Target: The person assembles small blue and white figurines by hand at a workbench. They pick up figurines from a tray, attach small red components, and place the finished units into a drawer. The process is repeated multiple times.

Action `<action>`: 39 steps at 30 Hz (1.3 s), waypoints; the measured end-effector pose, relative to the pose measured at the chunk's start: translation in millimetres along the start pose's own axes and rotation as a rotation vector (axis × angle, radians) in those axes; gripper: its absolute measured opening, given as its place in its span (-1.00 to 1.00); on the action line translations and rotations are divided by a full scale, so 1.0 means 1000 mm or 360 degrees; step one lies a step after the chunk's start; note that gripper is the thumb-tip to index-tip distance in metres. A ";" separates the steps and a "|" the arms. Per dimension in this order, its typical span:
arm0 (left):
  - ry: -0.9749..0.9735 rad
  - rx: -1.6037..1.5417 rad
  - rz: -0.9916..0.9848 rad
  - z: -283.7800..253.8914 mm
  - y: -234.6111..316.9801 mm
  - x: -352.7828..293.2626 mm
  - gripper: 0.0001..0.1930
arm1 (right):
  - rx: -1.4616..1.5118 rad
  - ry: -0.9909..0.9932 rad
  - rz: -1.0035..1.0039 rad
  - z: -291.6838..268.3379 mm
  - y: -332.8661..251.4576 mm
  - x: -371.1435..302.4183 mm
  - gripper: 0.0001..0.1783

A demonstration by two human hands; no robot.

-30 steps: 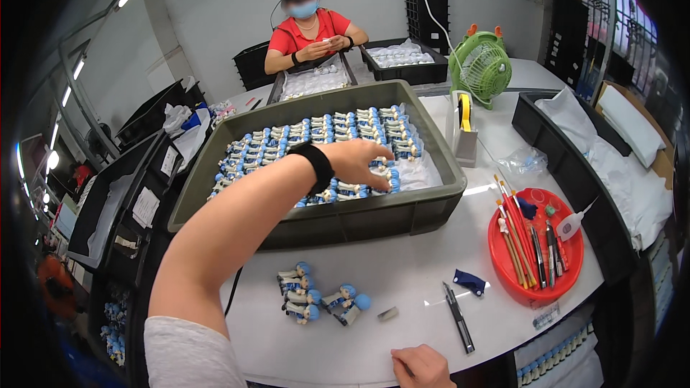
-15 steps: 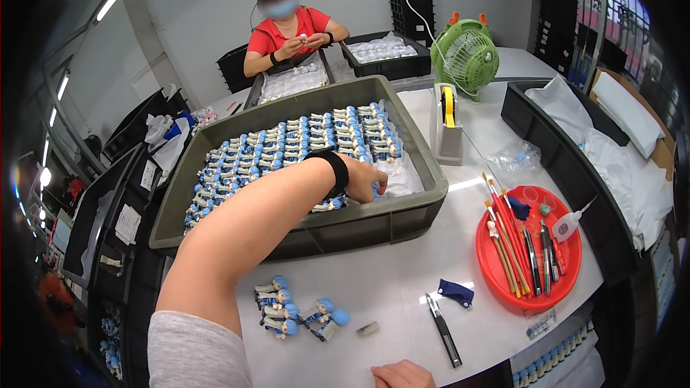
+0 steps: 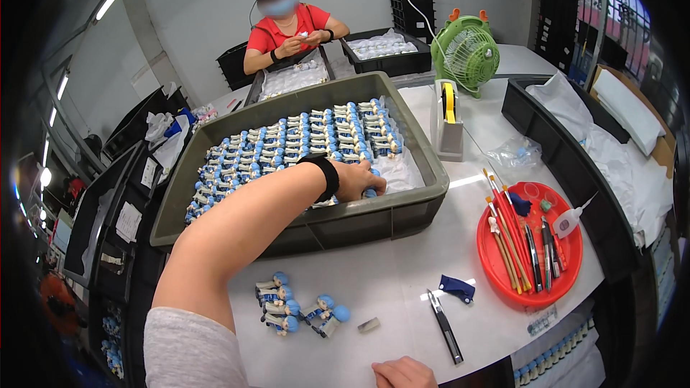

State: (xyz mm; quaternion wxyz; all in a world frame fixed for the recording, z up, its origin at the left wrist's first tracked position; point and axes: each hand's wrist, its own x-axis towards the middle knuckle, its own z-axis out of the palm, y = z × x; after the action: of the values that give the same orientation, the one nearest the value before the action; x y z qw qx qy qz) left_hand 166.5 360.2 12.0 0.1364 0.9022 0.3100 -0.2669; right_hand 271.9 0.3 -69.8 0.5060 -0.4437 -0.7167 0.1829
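My left hand [image 3: 357, 181] reaches over the near wall of a large grey-green tray [image 3: 424, 205], down into its near right part. Its fingers are closed around a small figurine [image 3: 370, 192], of which only a bit of blue shows. Rows of blue-haired figurines [image 3: 287, 136] lie packed side by side in the tray, and white wrapping [image 3: 399, 171] shows at its right end. My right hand [image 3: 405, 373] rests on the table at the bottom edge, fingers curled in and nothing visible in them. Several loose figurines [image 3: 280, 305] lie on the table below my left forearm.
A cutter-like black tool [image 3: 445, 327], a navy cloth piece [image 3: 457, 289] and a small grey block [image 3: 369, 325] lie nearby. To the right are a red dish [image 3: 489, 273] of brushes, a tape dispenser [image 3: 451, 140] and a green fan [image 3: 467, 54]. A co-worker [image 3: 287, 29] sits across.
My left hand has shifted slightly left and down inside the tray, and more of the blue on the held figurine shows. My right hand stays in place.
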 end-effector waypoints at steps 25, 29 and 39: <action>0.0125 -0.0569 -0.0426 0.196 0.013 -0.273 -0.51 | -0.0137 -0.0058 -0.0076 0.013 -0.006 -0.001 -0.83; 0.0303 -0.0590 -0.0338 0.197 0.025 -0.255 -0.49 | -0.0188 -0.0034 -0.0075 0.014 -0.005 -0.002 -0.84; 0.0686 -0.0642 -0.0048 0.005 0.016 -0.197 -0.60 | -0.0245 -0.0008 -0.0034 0.010 -0.003 -0.002 -0.83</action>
State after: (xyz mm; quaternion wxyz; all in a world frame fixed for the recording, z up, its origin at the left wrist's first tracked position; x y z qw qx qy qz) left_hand 43.5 249.7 120.4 0.2401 0.8881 0.3919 -0.0042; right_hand 262.0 -1.2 -73.1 0.4705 -0.4732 -0.7346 0.1230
